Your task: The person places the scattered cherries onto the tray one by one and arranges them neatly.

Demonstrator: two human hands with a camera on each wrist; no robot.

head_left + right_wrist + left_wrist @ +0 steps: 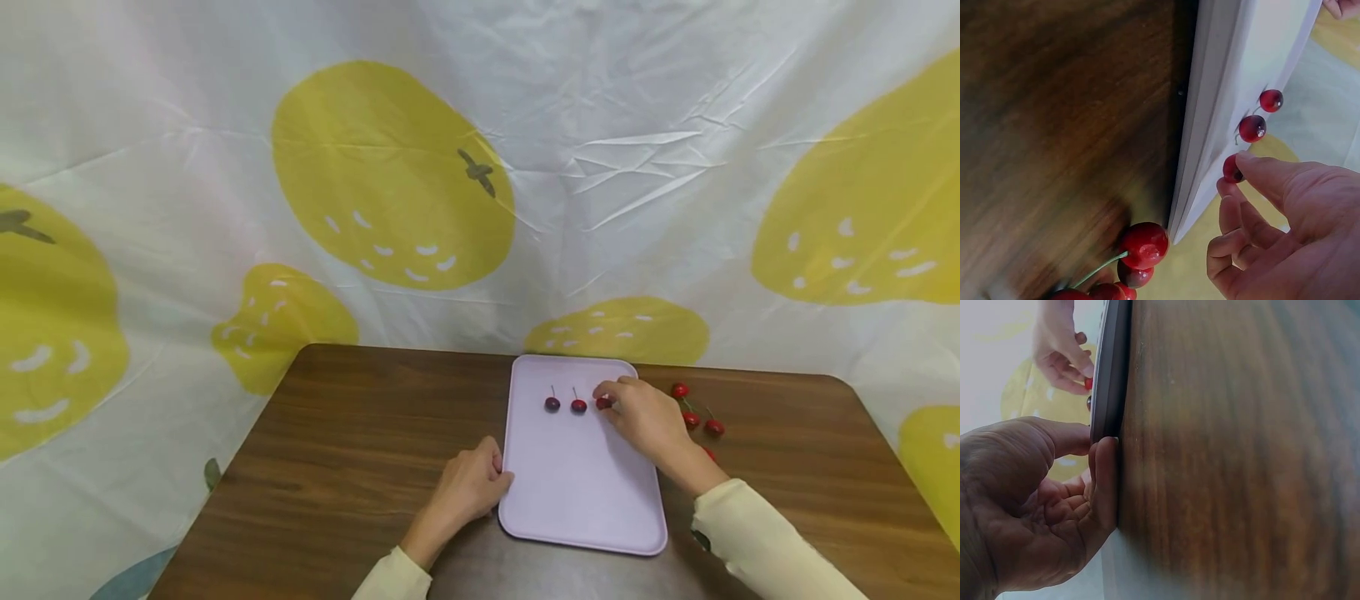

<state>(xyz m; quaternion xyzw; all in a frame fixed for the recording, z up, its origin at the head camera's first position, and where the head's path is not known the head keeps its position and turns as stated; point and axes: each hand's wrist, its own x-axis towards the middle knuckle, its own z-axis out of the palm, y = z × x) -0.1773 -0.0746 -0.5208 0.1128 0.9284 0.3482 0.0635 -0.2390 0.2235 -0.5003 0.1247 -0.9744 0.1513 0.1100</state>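
Note:
A pale lilac tray (581, 492) lies on the wooden table. Two dark red cherries, a left one (552, 404) and a middle one (579, 407), sit side by side near its far end, stems pointing away. My right hand (651, 421) pinches a third cherry (1233, 169) between thumb and fingertips, close over the tray beside them. At the tray's left edge, my left hand (468, 483) grips the rim, thumb on top and a finger underneath, as the left wrist view (1047, 506) shows.
Several bright red cherries (715, 427) with green stems lie on the table (360, 433) to the right of the tray, partly behind the right forearm. A white cloth (637, 167) with yellow fruit prints hangs behind the table's far edge.

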